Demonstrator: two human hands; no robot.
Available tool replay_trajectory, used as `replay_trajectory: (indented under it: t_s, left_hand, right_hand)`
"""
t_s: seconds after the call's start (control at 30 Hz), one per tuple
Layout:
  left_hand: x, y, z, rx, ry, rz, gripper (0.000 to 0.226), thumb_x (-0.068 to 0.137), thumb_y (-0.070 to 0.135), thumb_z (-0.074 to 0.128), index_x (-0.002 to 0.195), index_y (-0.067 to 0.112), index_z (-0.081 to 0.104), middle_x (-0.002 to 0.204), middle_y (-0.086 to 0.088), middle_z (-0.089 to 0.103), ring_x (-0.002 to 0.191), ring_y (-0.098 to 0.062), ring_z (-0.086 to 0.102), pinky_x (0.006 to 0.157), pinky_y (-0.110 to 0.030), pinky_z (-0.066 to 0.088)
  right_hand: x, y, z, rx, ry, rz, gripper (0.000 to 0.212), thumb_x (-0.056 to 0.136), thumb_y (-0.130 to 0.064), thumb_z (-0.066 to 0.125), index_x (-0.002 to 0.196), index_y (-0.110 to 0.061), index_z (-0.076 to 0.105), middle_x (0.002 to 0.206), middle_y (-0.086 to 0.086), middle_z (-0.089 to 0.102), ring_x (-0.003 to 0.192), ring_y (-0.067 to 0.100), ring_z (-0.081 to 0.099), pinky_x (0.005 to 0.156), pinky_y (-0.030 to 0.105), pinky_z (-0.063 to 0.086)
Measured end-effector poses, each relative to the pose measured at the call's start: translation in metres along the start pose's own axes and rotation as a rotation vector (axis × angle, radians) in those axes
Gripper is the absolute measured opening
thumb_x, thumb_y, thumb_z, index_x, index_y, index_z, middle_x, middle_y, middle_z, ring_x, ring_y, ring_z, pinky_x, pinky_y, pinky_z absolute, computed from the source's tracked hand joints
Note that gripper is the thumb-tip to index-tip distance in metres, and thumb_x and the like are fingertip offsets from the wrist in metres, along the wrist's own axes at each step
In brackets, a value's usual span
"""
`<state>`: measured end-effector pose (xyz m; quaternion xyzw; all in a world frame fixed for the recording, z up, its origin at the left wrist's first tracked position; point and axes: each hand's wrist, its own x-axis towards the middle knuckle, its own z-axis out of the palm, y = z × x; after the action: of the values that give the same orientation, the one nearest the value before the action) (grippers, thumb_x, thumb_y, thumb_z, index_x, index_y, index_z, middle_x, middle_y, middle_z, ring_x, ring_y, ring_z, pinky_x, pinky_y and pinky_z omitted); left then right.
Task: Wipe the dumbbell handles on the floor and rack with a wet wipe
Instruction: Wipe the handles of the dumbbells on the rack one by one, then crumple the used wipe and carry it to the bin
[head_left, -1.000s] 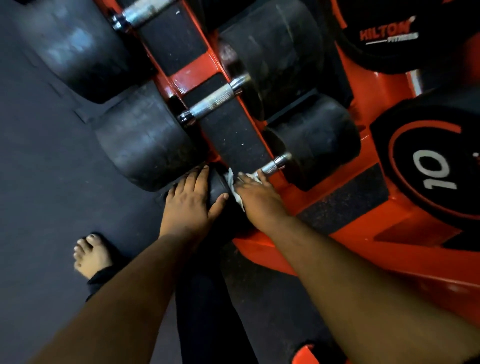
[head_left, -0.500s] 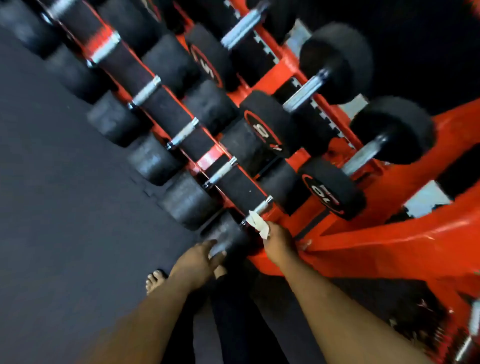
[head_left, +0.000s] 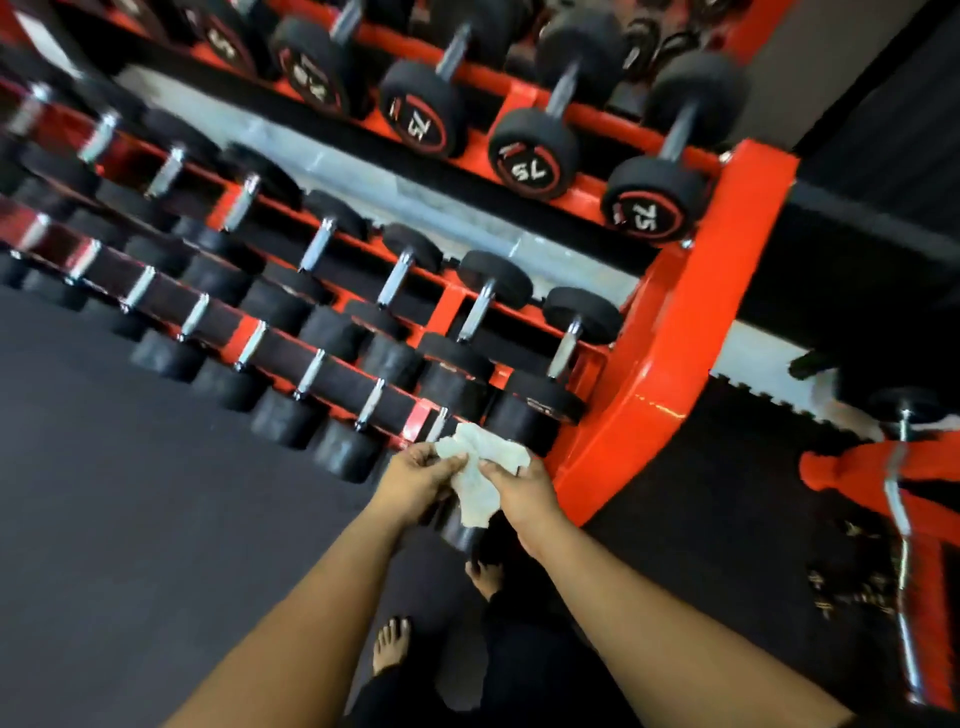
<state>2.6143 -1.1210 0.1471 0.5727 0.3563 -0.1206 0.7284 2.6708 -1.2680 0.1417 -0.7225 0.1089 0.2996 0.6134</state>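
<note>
Before the lowest tier of the red rack (head_left: 670, 332), both hands have come away from the end dumbbell's handle (head_left: 435, 425), left hand (head_left: 415, 480) and right hand (head_left: 522, 491) now pinching the crumpled wet wipe (head_left: 475, 486) between them, probably refolding it for the next handle.

I have lifted my right hand (head_left: 524, 486) off the chrome handle of the end dumbbell (head_left: 460, 527) on the lowest shelf, and my left hand (head_left: 418, 480) off that dumbbell's black head; both hands now meet in the air, pinching the crumpled wet wipe (head_left: 480, 475) between them; my head has risen, so the upper shelves of the rack (head_left: 675, 332) show at twelve o'clock.
</note>
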Motion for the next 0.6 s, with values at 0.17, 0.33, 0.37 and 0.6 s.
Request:
replay_trajectory:
  t_s: [0.17, 0.33, 0.37, 0.6]
  left_hand:
    - [-0.05, 0.046, 0.001, 0.208, -0.046, 0.227, 0.004, 0.097, 0.007, 0.069, 0.098, 0.005, 0.072, 0.091, -0.011, 0.078, 0.079, -0.023, 0.072, 0.064, -0.03, 0.058]
    - [-0.1, 0.1, 0.035, 0.382, -0.297, 0.375, 0.006, 0.099, 0.009, 0.066, 0.102, 0.011, 0.072, 0.088, 0.002, 0.076, 0.077, -0.011, 0.068, 0.067, -0.026, 0.054]
    - [-0.108, 0.109, 0.046, 0.418, -0.344, 0.415, 0.006, 0.098, 0.008, 0.067, 0.1, 0.011, 0.072, 0.087, 0.003, 0.075, 0.079, -0.011, 0.069, 0.069, -0.027, 0.054]
    - [-0.166, 0.151, 0.16, 0.507, -0.558, 0.584, 0.015, 0.093, 0.013, 0.075, 0.107, 0.007, 0.072, 0.102, -0.013, 0.078, 0.098, -0.035, 0.075, 0.087, -0.052, 0.061]
  right_hand:
    - [-0.065, -0.047, -0.02, 0.098, 0.06, -0.128, 0.025, 0.091, -0.002, 0.069, 0.108, -0.02, 0.067, 0.105, 0.004, 0.076, 0.104, 0.029, 0.071, 0.087, 0.037, 0.058]
    - [-0.133, -0.082, -0.074, 0.471, -0.129, -0.051, 0.049, 0.089, -0.031, 0.07, 0.135, -0.022, 0.058, 0.132, 0.008, 0.067, 0.118, 0.029, 0.065, 0.097, 0.05, 0.053]
    - [-0.143, -0.09, -0.083, 0.445, -0.101, -0.062, 0.05, 0.088, -0.035, 0.071, 0.135, -0.022, 0.059, 0.13, 0.007, 0.068, 0.119, 0.028, 0.066, 0.095, 0.047, 0.055]
    - [-0.235, -0.115, -0.173, 0.242, 0.353, -0.352, 0.014, 0.091, -0.01, 0.07, 0.105, -0.011, 0.073, 0.098, 0.009, 0.078, 0.088, 0.019, 0.072, 0.075, 0.028, 0.055]
